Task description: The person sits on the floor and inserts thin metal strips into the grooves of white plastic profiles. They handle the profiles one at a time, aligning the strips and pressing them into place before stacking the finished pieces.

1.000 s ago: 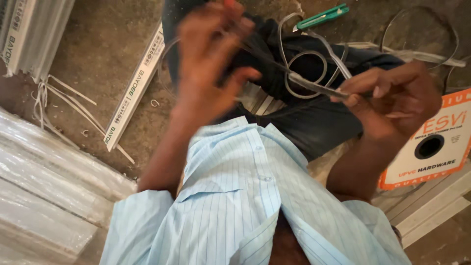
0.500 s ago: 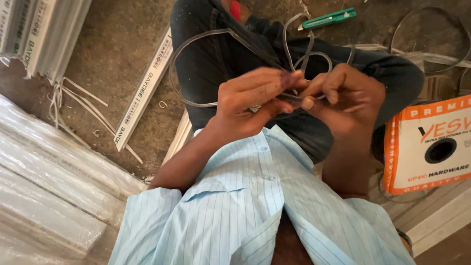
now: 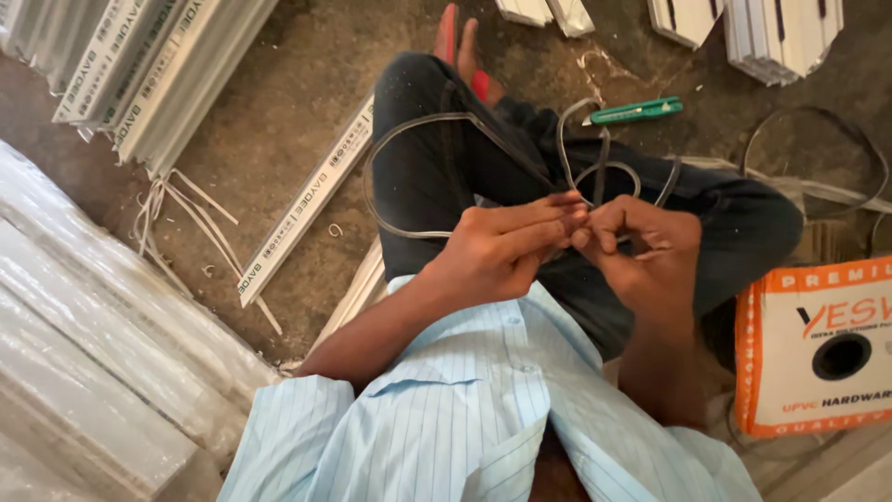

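Left hand (image 3: 506,246): fingers extended, tips pinched on a grey rubber gasket strip (image 3: 418,177) above the lap. Right hand (image 3: 641,246): curled shut on the same strip, fingertips meeting the left's, apparently to work one short section. Strip slack: loops over the dark trousers (image 3: 437,139), likely kept off the floor. Green-handled cutter (image 3: 636,112): floor beyond the knee. White profile length (image 3: 307,200): label strip, floor at left. Orange-and-white box (image 3: 813,349): round hole, right edge. Wrapped white profile bundles (image 3: 84,372): lower left.
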